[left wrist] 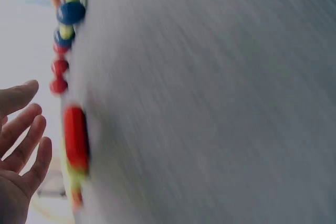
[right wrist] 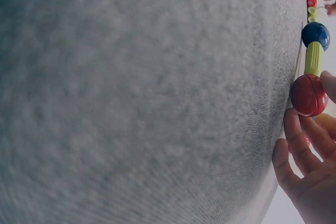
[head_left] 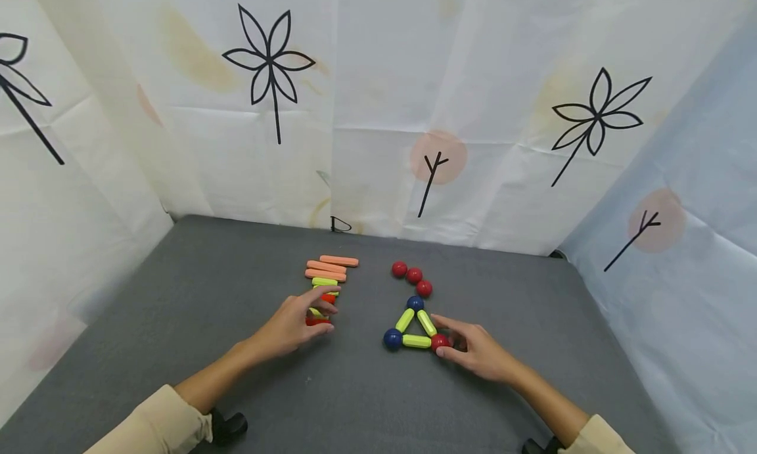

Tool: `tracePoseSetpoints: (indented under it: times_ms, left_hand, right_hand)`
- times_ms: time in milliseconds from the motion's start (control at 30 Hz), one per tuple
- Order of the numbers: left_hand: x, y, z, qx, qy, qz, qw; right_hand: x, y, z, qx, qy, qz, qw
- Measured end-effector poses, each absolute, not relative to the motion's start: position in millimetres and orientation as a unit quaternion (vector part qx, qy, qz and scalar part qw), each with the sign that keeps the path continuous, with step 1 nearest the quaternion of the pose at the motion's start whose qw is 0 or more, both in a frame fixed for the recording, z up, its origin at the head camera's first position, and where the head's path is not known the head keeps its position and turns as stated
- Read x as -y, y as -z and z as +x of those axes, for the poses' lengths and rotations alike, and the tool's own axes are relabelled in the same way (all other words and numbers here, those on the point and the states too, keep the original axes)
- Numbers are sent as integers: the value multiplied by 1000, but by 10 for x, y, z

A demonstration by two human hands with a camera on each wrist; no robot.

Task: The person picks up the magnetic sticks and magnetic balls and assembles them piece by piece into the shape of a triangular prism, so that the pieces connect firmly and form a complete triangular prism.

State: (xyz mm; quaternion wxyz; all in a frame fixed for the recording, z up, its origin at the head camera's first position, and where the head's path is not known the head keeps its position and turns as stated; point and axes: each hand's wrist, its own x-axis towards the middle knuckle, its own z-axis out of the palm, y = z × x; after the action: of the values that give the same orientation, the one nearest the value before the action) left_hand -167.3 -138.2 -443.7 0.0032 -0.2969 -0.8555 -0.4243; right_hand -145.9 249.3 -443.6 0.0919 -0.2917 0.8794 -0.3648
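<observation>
Three yellow-green rods and balls at their ends form a triangle. Two corners are blue balls; the third is a red ball. My right hand holds that red ball at its side, thumb and fingers around it; the right wrist view shows the thumb against the ball. My left hand hovers with spread fingers beside a column of rods, partly hiding the red rods and yellow-green ones. In the left wrist view its fingers hold nothing, near a blurred red rod.
Several orange rods lie at the far end of the column. Loose red balls sit in a slanting line beyond the triangle. The grey table is bordered by patterned white curtains at the back and sides.
</observation>
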Motion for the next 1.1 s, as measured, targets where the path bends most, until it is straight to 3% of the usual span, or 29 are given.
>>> tracePoseSetpoints:
  times_ms: [233, 533, 767, 1100]
  left_hand:
    - [1723, 4551, -1675, 882, 384, -274, -2]
    - [1621, 4616, -1650, 898, 348, -267, 2]
    - [1355, 4603, -1632, 875, 397, -277, 8]
    - [561, 4427, -1888, 823, 491, -284, -15]
  right_hand:
    - [-2506, 4448, -1468, -881, 364, -289, 90]
    - [-2508, 4454, -1469, -881, 365, -288, 91]
    - [-2495, 4468, -1469, -881, 367, -284, 95]
    - [-2491, 4477, -1465, -876, 376, -286, 97]
